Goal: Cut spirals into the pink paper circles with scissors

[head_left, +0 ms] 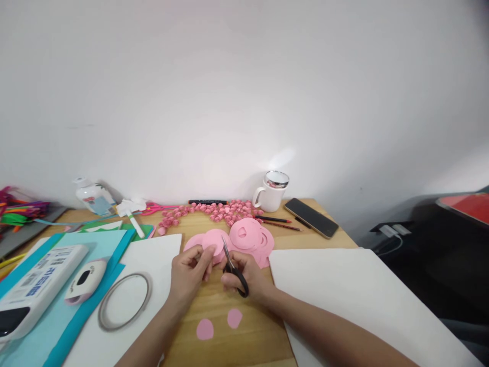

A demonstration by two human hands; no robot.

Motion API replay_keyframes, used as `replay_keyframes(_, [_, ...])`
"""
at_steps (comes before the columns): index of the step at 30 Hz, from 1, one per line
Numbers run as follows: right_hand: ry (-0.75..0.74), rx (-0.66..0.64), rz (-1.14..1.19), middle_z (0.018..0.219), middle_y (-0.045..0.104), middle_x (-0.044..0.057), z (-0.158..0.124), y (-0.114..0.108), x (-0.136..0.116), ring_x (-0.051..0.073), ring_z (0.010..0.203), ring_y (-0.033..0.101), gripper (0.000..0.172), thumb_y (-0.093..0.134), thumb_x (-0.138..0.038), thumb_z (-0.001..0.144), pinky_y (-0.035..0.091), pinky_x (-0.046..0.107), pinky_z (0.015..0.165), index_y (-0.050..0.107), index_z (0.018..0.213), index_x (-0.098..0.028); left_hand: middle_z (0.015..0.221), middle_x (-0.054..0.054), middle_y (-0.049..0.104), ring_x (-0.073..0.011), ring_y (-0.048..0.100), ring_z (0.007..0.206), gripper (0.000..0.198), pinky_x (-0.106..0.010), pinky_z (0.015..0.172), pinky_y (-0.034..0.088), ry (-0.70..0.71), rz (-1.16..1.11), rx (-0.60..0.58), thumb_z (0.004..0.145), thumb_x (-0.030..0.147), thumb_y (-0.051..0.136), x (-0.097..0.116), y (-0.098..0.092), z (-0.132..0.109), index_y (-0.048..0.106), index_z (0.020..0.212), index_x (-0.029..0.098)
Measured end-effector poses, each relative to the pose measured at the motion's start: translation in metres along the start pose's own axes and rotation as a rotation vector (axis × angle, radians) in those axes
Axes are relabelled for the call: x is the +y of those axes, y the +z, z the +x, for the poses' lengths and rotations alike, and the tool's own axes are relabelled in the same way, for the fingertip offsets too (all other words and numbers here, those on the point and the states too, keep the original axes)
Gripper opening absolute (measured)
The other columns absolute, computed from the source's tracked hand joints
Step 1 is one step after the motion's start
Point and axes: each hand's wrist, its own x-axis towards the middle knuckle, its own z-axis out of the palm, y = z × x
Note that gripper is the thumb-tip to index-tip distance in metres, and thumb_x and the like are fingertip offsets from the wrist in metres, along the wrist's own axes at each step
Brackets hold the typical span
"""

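Between thumb and fingers, my left hand (191,270) pinches a pink paper circle (212,239). My right hand (244,275) is closed around black-handled scissors (241,281), whose blades point up beside the circle's right edge. Whether the blades touch the paper I cannot tell. Behind both hands lies a pile of pink paper discs (248,235), some with round or curved cuts in them. Two small pink circles (205,329) lie on the wooden table nearer to me. Many small rolled pink paper pieces (214,210) are scattered farther back.
At the back stand a white mug (272,192) and a white bottle (93,195). A phone (311,217) and pencils (280,224) lie right. White sheets (344,285) flank the work area. On the left are a tape ring (125,302), a white device (42,290) and coloured paper (110,244).
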Motion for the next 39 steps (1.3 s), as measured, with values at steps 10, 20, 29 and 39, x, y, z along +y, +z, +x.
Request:
replay_keyframes(10, [-0.012,-0.009,-0.002,0.049,0.054,-0.006,-0.0003,0.0018,-0.0007,0.008,0.038,0.046,0.036,0.074,-0.041,0.058,0.035,0.019,0.038,0.051,0.071,-0.017,0.035,0.005,0.046,-0.0076,0.042,0.033,0.039,-0.017,0.037,0.034,0.034,0.071,-0.04,0.075,0.038,0.054,0.0016,0.0059,-0.0055,0.049,0.043,0.017])
replay_keyframes(20, [-0.069,-0.09,0.041,0.063,0.048,-0.005,-0.0004,0.001,-0.0049,0.008,0.052,0.039,0.05,0.082,-0.041,0.047,0.03,0.019,0.046,0.05,0.077,-0.017,0.029,0.005,0.041,-0.0055,0.035,0.027,0.041,-0.017,0.033,0.029,-0.046,-0.016,-0.172,0.073,0.037,0.056,0.0015,0.0023,-0.0007,0.044,0.039,0.017])
replay_keyframes(29, [-0.057,-0.072,0.028,0.056,0.041,-0.007,-0.0005,0.0014,-0.0064,0.007,0.049,0.032,0.049,0.081,-0.044,0.049,0.024,0.019,0.044,0.05,0.076,-0.017,0.028,0.006,0.041,-0.0054,0.033,0.027,0.036,-0.018,0.032,0.026,-0.062,-0.032,-0.193,0.073,0.039,0.054,-0.0005,0.002,0.001,0.047,0.045,0.017])
replay_keyframes(39, [-0.032,-0.046,0.021,0.051,0.046,-0.008,-0.0004,0.0011,-0.0044,0.006,0.04,0.039,0.042,0.079,-0.04,0.052,0.027,0.018,0.039,0.052,0.075,-0.017,0.031,0.006,0.043,-0.0054,0.037,0.028,0.04,-0.017,0.034,0.029,-0.003,-0.001,-0.092,0.074,0.037,0.056,-0.007,-0.0008,0.0005,0.043,0.042,0.018])
